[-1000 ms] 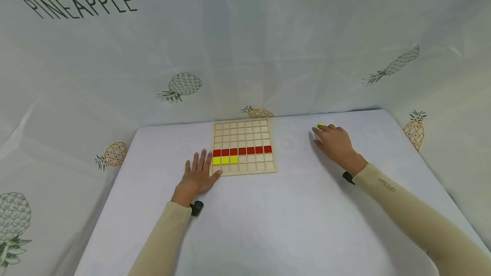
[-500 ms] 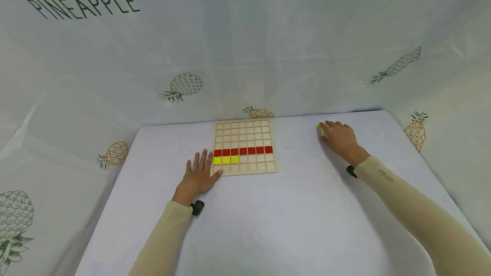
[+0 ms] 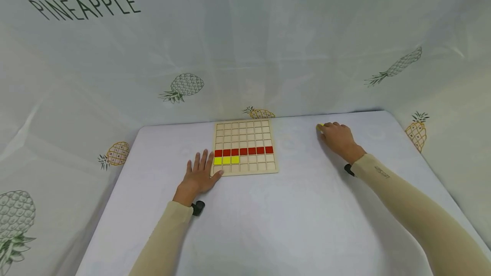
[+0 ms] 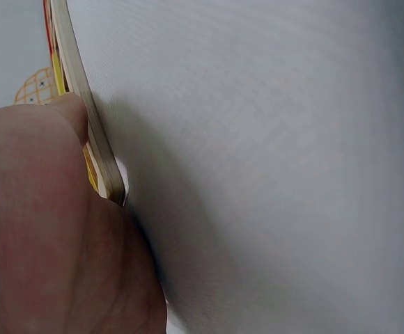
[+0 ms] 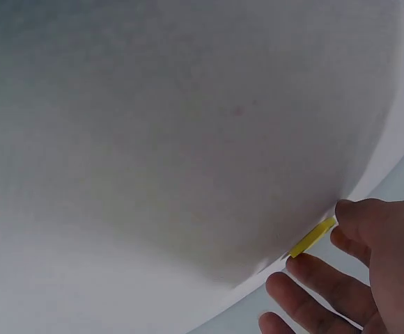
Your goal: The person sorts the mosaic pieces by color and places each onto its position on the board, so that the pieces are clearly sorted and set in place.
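Note:
A pale wooden grid board point(image 3: 245, 173) lies at the back of the table. Red square tiles point(image 3: 252, 151) fill one whole row of it, and three yellow tiles point(image 3: 226, 160) occupy the left cells of the row nearer me. My left hand point(image 3: 197, 180) lies spread at the board's left side, its thumb over the front left corner; the left wrist view shows the thumb point(image 4: 70, 111) against the board's edge. Far to the right, my right hand point(image 3: 339, 137) pinches a yellow tile point(image 5: 312, 237) between thumb and fingertips, close over the tabletop.
The white table point(image 3: 268, 225) ends at the back against a hanging curtain point(image 3: 245, 54) printed with pineapples. More of that curtain drapes along both sides. A dark wrist camera point(image 3: 197, 208) sits at my left wrist, and another point(image 3: 349, 170) at my right.
My right hand has shifted slightly right, and the yellow tile under its fingers is now pinched and tilted. The left hand and the board stay in place.

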`<state>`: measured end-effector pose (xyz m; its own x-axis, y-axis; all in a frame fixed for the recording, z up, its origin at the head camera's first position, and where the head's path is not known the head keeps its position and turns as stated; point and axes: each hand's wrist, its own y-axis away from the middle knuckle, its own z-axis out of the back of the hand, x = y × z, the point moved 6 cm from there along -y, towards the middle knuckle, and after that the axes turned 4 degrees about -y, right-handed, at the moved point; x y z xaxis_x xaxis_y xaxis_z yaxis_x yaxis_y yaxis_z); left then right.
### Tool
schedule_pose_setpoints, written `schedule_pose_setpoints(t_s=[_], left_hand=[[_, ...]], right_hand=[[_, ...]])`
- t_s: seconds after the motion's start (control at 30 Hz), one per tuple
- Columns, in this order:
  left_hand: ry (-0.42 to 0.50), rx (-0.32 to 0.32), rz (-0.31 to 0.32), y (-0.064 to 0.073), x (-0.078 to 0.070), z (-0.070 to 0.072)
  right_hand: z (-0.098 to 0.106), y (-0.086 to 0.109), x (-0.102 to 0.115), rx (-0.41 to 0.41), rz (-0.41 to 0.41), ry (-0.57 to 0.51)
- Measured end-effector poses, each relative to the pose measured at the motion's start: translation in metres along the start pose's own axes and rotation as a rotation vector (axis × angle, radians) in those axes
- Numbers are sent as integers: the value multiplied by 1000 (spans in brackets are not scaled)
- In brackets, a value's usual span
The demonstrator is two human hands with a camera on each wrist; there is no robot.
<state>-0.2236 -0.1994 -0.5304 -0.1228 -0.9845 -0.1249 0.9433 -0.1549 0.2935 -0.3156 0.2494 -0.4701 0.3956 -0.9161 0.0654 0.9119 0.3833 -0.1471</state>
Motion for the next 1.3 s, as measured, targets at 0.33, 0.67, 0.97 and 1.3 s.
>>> schedule_pose_setpoints(t_s=[0.33,0.67,0.97,1.3], left_hand=[[-2,19,11,-2,-1,0],[9,24,8,2,-5,4],[15,33,10,3,-4,4],[9,28,12,3,-4,5]], right_hand=[[-2,-5,1,-14,7,-17],[-4,-14,6,29,-24,-35],[-3,-14,16,21,-26,-27],[15,-10,68,-125,118,-106]])
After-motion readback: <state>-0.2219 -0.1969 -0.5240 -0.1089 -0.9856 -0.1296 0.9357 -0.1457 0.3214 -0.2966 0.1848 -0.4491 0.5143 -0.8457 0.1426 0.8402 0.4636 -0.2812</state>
